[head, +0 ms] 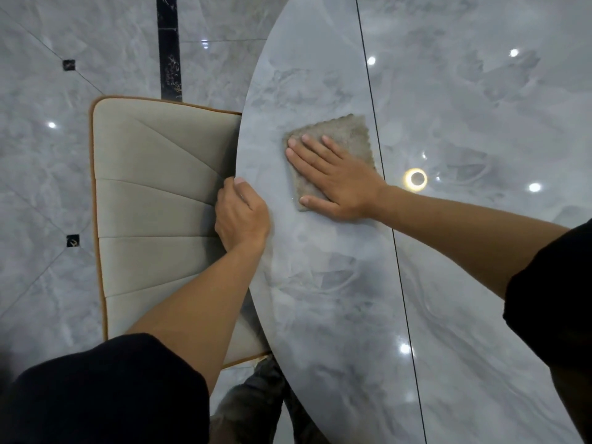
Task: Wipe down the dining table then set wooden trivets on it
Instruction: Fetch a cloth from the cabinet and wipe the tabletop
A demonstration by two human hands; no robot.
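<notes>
Dining table [320, 299] gets its wipe-down: a person's right hand [333, 177] lies flat, fingers straight and spread, pressing a grey-brown cloth [349, 133] onto the marbled top, the cloth directly beneath the palm and showing beyond the fingertips. Just beside it, the left hand [242, 216] appears to clutch the table's rim, its fingertips hidden below the edge, with a padded chair [153, 187] tucked beneath that hand. Done well, the stroke likely calls for even palm pressure, overlapping passes out to the rim and a flat, unbunched cloth, the other hand bracing. No wooden trivets are in view; setting them looks not yet begun.
</notes>
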